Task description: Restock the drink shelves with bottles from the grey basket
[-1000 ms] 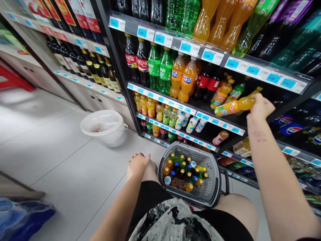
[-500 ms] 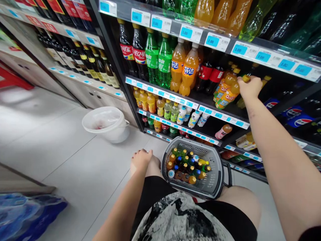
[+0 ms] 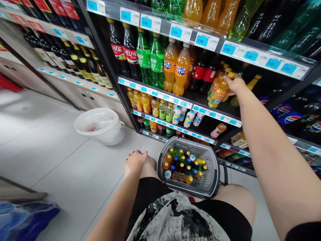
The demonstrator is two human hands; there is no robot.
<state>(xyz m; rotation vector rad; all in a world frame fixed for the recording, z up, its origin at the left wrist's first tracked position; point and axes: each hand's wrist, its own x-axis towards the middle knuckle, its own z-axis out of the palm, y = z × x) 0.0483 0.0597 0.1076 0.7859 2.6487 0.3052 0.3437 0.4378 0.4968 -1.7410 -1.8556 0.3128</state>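
Note:
My right hand [image 3: 237, 85] reaches into the middle shelf, its fingers closed around the neck of an orange Qoo juice bottle [image 3: 220, 90] just below the yellow cap. More bottles of the same kind stand close behind and beside it, partly hidden. On my left knee rests my left hand [image 3: 135, 162], holding nothing, with its fingers draped over the knee. Between my legs sits a grey shopping basket [image 3: 212, 180], packed on its left side with several small capped bottles [image 3: 184, 165] of mixed colours.
To the left of Qoo stand cola, Sprite and orange Fanta bottles [image 3: 182, 72]. A price-tag rail [image 3: 175, 31] runs above my hand. A pink bottle [image 3: 218, 130] leans on the shelf below. A white bucket [image 3: 100, 125] stands on the floor. Pepsi bottles [image 3: 292, 117] lie at right.
The Qoo bottle in my right hand has tipped more upright, its cap moving left towards the other Qoo bottles. My view has turned slightly right. The left hand stays on the knee.

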